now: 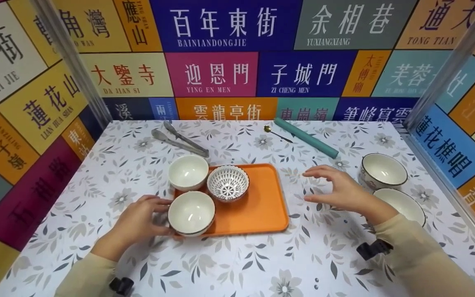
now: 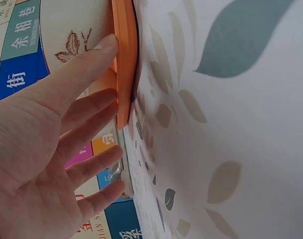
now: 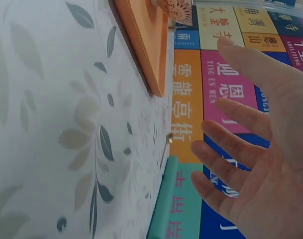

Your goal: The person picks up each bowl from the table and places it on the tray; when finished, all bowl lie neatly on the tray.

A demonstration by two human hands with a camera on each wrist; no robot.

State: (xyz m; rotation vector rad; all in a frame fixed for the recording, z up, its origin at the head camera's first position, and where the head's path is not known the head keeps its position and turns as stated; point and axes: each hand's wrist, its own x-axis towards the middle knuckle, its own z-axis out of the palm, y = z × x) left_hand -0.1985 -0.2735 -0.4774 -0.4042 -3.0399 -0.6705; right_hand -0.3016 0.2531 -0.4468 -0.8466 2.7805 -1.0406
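Tray [image 1: 260, 206]: orange, long axis running left to right.
Left hand [image 1: 138, 216]: fingers extended, gripping nothing, by tray's left edge; contact unclear.
Right hand [image 1: 340, 189]: fingers parted, holding nothing, right of tray.
Near bowl [image 1: 191, 212]: mouth up, tray's near-left corner.

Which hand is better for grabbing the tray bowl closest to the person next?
Probably the left hand: it's right beside that bowl. The right hand is past the other side of the tray, farther away.
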